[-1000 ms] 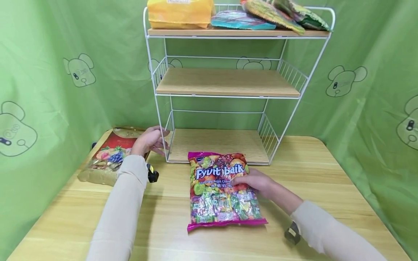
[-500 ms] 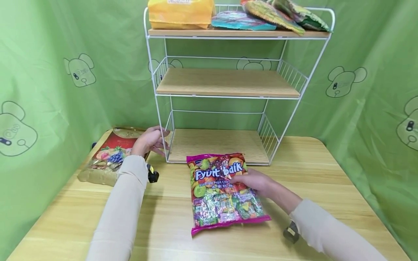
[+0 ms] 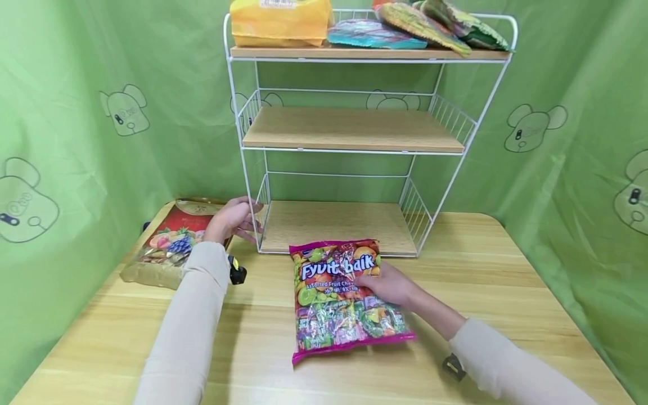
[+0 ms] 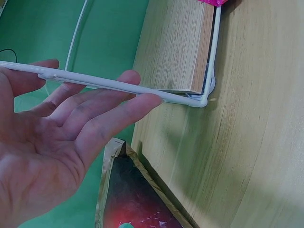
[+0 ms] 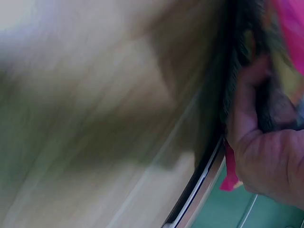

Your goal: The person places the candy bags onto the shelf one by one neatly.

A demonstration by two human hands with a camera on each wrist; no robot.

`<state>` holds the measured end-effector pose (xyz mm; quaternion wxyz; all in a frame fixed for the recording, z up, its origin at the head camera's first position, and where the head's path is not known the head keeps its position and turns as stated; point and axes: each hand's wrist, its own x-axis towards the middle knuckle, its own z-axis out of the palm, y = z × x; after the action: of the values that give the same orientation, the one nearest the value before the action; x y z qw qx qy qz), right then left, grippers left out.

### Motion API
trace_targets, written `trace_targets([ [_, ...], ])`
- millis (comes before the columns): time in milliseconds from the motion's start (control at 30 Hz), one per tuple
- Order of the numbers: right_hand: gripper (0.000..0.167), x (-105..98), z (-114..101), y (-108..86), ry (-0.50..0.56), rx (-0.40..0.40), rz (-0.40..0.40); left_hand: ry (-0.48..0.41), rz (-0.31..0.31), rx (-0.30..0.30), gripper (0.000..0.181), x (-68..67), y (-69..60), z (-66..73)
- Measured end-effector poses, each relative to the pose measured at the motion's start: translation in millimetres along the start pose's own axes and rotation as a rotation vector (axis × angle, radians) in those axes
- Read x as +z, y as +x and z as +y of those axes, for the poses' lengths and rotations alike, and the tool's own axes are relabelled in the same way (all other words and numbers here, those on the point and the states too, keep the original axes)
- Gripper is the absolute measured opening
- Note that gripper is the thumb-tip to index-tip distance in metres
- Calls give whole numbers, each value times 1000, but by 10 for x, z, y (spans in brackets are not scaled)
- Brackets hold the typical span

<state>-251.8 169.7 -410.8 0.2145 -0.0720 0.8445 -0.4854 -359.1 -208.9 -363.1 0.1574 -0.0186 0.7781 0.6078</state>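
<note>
Just before the rack, the right hand grips a candy bag; against the rack's left side, the left hand rests its loosely extended fingers.

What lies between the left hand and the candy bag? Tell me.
In the head view: the white post, the bottom shelf's near corner, then bare tabletop.

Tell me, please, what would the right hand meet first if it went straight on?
Past the candy bag it holds, the right hand would probably meet the bottom shelf; whether it might pass above is unclear.
</note>
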Motion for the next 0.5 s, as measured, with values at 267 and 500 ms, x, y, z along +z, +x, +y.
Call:
trace_targets([
  [267, 24, 63, -109, -22, -50, 9, 160, -4, -3, -1, 45, 1, 11, -13],
  [500, 35, 46, -303, -68, 90, -22, 139, -7, -2, -5, 46, -1, 19, -8],
])
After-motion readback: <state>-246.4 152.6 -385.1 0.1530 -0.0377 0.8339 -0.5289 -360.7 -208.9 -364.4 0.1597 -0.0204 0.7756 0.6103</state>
